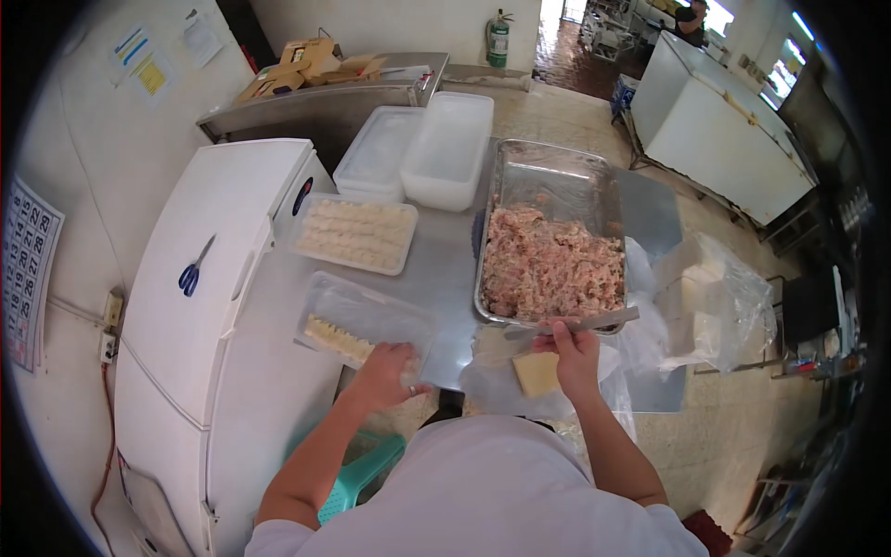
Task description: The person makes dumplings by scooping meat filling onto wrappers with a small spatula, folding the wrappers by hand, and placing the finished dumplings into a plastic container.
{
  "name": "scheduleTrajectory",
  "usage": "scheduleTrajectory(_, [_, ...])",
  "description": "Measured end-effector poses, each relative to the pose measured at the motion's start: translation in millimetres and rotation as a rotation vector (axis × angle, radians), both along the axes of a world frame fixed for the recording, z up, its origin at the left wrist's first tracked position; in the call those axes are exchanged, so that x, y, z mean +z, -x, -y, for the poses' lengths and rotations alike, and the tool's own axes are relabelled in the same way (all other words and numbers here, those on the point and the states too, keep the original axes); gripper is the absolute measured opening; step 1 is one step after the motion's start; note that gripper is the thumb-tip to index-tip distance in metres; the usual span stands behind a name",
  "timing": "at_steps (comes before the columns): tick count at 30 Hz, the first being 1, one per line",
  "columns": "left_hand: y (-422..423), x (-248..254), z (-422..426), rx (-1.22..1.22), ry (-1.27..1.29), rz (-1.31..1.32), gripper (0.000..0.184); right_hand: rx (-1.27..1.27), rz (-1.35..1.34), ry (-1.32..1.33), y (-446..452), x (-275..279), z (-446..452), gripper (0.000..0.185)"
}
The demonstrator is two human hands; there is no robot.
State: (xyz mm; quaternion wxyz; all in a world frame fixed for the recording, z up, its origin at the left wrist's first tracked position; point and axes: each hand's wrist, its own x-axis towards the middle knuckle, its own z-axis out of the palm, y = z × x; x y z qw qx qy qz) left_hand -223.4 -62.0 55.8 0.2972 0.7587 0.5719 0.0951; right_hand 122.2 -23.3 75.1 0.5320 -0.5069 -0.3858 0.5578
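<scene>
My left hand (382, 376) reaches over the near right end of a clear plastic tray (367, 302), fingers curled down. What they hold, if anything, is hidden. A row of pale dumplings (339, 339) lies along the tray's near side, left of that hand. In my right hand (575, 357) is a flat metal spatula (594, 321), held level at the near rim of a metal pan (557, 167). Ground meat filling (552, 265) fills the pan's near part. Just below the spatula, a stack of square yellowish wrappers (536, 374) rests on plastic sheeting.
A filled dumpling tray (357, 232) and stacked plastic containers (450, 148) stand farther back on the metal table (441, 269). Bagged wrapper blocks (705, 297) sit at the right. Scissors (195, 266) lie on a white appliance (213, 325). A green stool (362, 473) is below.
</scene>
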Motion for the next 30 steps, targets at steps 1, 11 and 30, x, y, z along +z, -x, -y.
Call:
scheduleTrajectory(1, [-5,2,-2,0.057,0.048,-0.001,0.072,-0.008,0.003,0.002,-7,0,2,0.023])
scheduleTrajectory(11, [-35,-65,-25,0.440,0.242,0.330,0.100,-0.089,0.009,-0.009,-71,-7,13,0.024])
scheduleTrajectory(30, [-244,-6,-36,-0.191,0.075,0.094,0.029,0.047,0.469,0.143,-136,-19,45,0.026])
